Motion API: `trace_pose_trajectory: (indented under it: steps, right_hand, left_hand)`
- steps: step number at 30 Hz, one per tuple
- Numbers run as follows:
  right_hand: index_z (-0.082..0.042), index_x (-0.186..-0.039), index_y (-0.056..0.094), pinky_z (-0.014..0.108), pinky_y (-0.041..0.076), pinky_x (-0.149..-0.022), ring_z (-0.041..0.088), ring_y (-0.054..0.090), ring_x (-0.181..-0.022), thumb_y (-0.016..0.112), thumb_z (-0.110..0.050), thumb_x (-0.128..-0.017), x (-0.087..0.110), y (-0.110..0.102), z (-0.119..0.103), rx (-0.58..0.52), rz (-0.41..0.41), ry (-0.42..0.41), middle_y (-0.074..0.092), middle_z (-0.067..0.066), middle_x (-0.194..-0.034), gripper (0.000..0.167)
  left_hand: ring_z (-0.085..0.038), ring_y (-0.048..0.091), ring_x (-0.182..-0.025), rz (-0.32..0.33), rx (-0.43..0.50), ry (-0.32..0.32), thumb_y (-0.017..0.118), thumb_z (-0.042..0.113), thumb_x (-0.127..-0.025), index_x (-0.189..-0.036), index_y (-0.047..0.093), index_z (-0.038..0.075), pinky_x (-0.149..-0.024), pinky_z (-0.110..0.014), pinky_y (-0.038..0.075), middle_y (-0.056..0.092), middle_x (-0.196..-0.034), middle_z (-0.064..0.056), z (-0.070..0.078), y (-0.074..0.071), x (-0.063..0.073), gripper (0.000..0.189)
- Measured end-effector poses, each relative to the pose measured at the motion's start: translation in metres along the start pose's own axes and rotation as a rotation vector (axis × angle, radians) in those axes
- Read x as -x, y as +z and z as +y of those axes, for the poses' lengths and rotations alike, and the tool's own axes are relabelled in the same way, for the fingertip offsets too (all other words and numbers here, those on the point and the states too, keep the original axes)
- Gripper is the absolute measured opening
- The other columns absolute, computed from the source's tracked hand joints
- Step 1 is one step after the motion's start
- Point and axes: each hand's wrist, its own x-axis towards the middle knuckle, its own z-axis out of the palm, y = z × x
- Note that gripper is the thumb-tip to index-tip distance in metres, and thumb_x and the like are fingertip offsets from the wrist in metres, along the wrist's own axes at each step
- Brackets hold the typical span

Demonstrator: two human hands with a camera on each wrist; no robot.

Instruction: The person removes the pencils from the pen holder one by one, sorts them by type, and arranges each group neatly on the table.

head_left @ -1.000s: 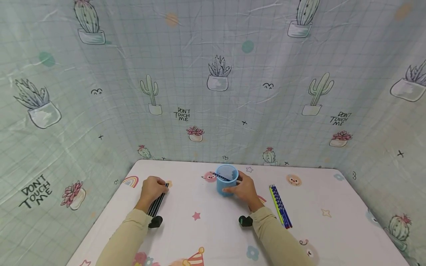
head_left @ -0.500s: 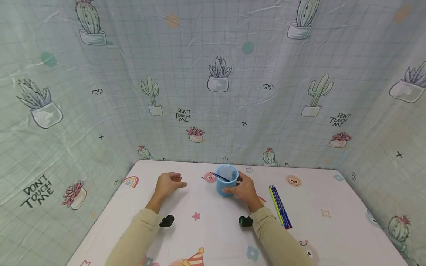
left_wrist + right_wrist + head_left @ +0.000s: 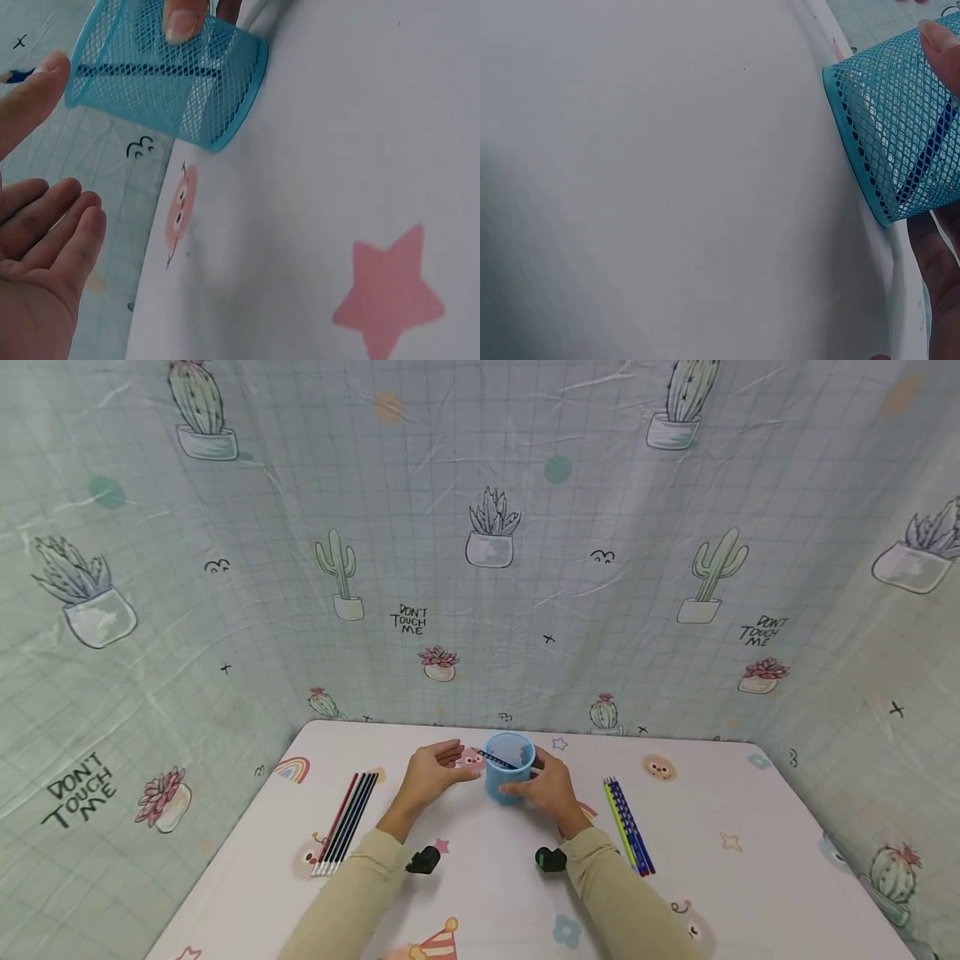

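Observation:
My right hand (image 3: 550,783) grips a blue mesh pencil cup (image 3: 504,787) from its right side, thumb across the front. Inside the cup leans one dark blue patterned pencil (image 3: 498,760), its tip poking over the left rim; the mesh shows its shaft in the left wrist view. Fingers spread and holding nothing, my left hand (image 3: 435,774) is just left of the cup. In the left wrist view its thumb (image 3: 34,97) overlaps the cup's rim and the other fingers (image 3: 56,225) lie loosely extended.
On the table's left lies a row of several black pencils and a red one (image 3: 348,820). Blue patterned pencils (image 3: 630,827) with a yellow-green one (image 3: 619,827) lie right of my right forearm. A patterned curtain (image 3: 480,652) rises behind the white tabletop (image 3: 480,893).
My left hand has let go of the row of black pencils at the left and moved right to beside the cup. The right hand and cup have stayed put.

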Motion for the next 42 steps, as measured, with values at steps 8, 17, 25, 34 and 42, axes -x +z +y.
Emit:
trace_pose_trajectory:
  steps: [8, 17, 25, 34, 42]
  right_hand:
    - [-0.002, -0.145, 0.058, 0.053, 0.054, -0.109, 0.037, 0.066, -0.129, 0.100, -0.019, -0.067, -0.002, 0.001, 0.000, -0.009, 0.009, -0.043, 0.069, 0.016, -0.138, 0.091]
    - [-0.006, -0.144, 0.060, 0.055, 0.052, -0.111, 0.034, 0.065, -0.128, 0.100, -0.023, -0.068, -0.002, 0.002, 0.002, -0.001, 0.002, -0.041, 0.070, 0.013, -0.137, 0.087]
    - [-0.004, -0.142, 0.061, 0.055, 0.051, -0.111, 0.034, 0.065, -0.128, 0.098, -0.021, -0.070, -0.002, 0.001, 0.002, 0.004, 0.007, -0.065, 0.071, 0.014, -0.135, 0.083]
    - [-0.004, -0.145, 0.058, 0.052, 0.052, -0.111, 0.036, 0.062, -0.132, 0.094, -0.015, -0.077, 0.000, -0.014, -0.008, 0.057, -0.102, -0.052, 0.067, 0.016, -0.140, 0.078]
    - [-0.001, -0.148, 0.054, 0.048, 0.051, -0.114, 0.037, 0.060, -0.135, 0.085, 0.000, -0.081, -0.006, -0.044, -0.024, 0.043, -0.148, -0.092, 0.063, 0.018, -0.144, 0.075]
  left_hand:
    - [-0.035, 0.058, -0.140, -0.051, 0.073, 0.025, 0.092, 0.027, -0.080, -0.154, 0.048, 0.002, -0.116, -0.046, 0.047, 0.058, -0.153, -0.018, 0.010, 0.031, -0.005, 0.089]
    - [-0.036, 0.059, -0.137, -0.032, 0.048, 0.030, 0.090, 0.027, -0.083, -0.156, 0.043, -0.001, -0.115, -0.052, 0.049, 0.058, -0.151, -0.022, 0.013, 0.054, -0.009, 0.091]
    - [-0.032, 0.058, -0.138, -0.027, 0.067, 0.015, 0.090, 0.030, -0.083, -0.156, 0.045, 0.002, -0.117, -0.050, 0.048, 0.059, -0.151, -0.018, 0.012, 0.059, -0.011, 0.090]
    - [-0.032, 0.060, -0.138, -0.023, 0.072, 0.011, 0.090, 0.031, -0.083, -0.155, 0.047, 0.003, -0.114, -0.050, 0.050, 0.060, -0.150, -0.016, 0.006, 0.061, -0.011, 0.089]
    - [-0.031, 0.062, -0.136, -0.024, 0.073, 0.010, 0.091, 0.029, -0.082, -0.154, 0.049, 0.004, -0.112, -0.048, 0.052, 0.062, -0.148, -0.016, 0.008, 0.061, -0.011, 0.087]
